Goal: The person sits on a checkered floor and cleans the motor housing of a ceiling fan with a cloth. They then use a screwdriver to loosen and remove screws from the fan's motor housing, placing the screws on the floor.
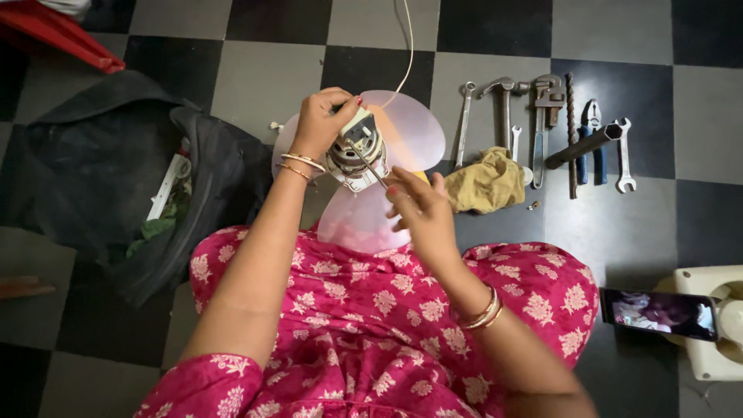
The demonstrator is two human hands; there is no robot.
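My left hand [321, 120] grips a small metal fan motor [354, 155] from above, over a translucent pink fan blade [402, 128] that lies on the checkered floor. My right hand [422, 209] holds a screwdriver [371, 165] with a yellow handle, its thin shaft angled up-left onto the motor. A thin white cord [405, 54] runs from the motor away to the top of the view. My lap is covered in pink flowered cloth [371, 310].
To the right lie a tan rag [487, 182] and a row of tools: spanners [464, 124], a hammer [503, 104], a pipe wrench [546, 108], pliers [592, 139]. A black bag [116, 178] sits left. A phone [658, 313] rests on a white casing [720, 325] at lower right.
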